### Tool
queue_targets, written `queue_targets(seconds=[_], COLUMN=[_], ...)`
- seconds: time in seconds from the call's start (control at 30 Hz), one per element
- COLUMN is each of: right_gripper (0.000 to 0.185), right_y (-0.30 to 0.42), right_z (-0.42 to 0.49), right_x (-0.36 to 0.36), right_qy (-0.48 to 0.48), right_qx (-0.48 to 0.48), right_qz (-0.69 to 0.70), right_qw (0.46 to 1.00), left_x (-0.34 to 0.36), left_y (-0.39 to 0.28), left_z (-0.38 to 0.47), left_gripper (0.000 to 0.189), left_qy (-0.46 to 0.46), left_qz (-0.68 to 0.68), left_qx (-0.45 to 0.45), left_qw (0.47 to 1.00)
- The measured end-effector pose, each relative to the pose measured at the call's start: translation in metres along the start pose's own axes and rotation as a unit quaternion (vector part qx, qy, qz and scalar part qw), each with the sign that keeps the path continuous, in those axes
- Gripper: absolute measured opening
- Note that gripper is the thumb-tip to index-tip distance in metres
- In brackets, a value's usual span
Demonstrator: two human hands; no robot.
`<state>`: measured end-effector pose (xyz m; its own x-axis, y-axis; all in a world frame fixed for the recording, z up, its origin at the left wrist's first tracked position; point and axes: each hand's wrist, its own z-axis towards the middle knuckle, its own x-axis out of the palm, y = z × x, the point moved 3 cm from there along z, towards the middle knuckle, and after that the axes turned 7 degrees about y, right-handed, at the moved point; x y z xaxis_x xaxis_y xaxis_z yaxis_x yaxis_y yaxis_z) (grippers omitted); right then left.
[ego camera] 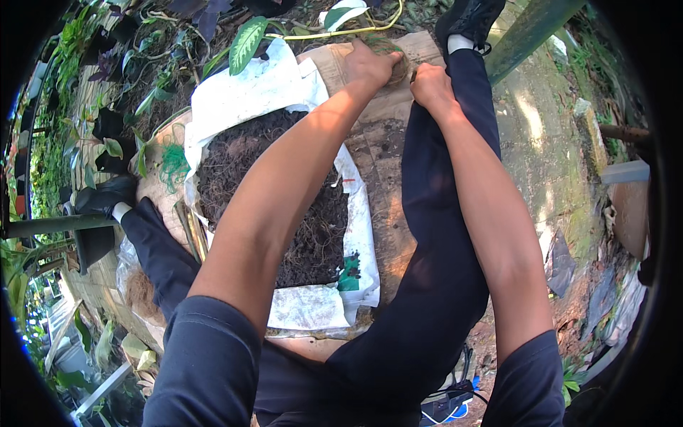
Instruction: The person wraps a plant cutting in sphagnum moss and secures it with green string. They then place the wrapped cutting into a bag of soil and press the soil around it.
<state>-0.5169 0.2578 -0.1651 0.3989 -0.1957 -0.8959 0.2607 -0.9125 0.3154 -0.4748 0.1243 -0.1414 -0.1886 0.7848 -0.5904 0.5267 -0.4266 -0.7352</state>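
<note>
My left hand [371, 64] is around a ball of brown fibre [397, 74] wound with green string, which rests on flattened cardboard [421, 45]. Just to the right, my right hand [431, 88] is curled into a fist above my right knee. A small dark bit shows at its finger side; I cannot tell what it is. Between my legs lies a white woven sack [240, 101] with rolled-back edges, full of dark soil [315, 240] mixed with stringy roots or fibres. A tangle of green string [173, 163] sits at the sack's left edge.
A variegated leaf [248, 45] and a long pale stem [347, 34] reach over the cardboard's far side. Thin sticks [192, 229] lie beside my left leg, near a clear plastic bag [128, 256] and brown fibre [141, 293]. A greenish post [533, 40] slants past my right foot.
</note>
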Motion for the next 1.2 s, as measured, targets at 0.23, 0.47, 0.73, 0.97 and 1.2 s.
queue_targets(seconds=[0.23,0.47,0.73,0.97,1.2], right_gripper=[0.022,0.058,0.054,0.035,0.023], right_y=[-0.008,0.006,0.025,0.071,0.154], right_z=[-0.014,-0.025,-0.035,-0.089,-0.198], right_x=[-0.043,-0.033,-0.004,-0.004,0.04], right_qy=[-0.172,-0.218,-0.078,-0.139,-0.063], right_qx=[0.002,-0.144,-0.078,-0.155,-0.254], right_qz=[0.222,0.168,-0.026,-0.003,0.177], right_qw=[0.96,0.95,0.994,0.978,0.949], left_x=[0.017,0.022,0.015,-0.02,-0.113], left_y=[-0.002,0.013,0.024,0.039,0.128], left_z=[0.012,0.016,0.014,-0.062,-0.211], left_gripper=[0.097,0.092,0.064,0.041,0.028], left_qy=[-0.011,0.081,0.047,0.016,-0.057], left_qz=[0.033,0.038,0.076,-0.055,-0.167], left_qx=[0.046,0.101,0.208,0.237,0.135], left_qw=[0.998,0.991,0.974,0.97,0.975])
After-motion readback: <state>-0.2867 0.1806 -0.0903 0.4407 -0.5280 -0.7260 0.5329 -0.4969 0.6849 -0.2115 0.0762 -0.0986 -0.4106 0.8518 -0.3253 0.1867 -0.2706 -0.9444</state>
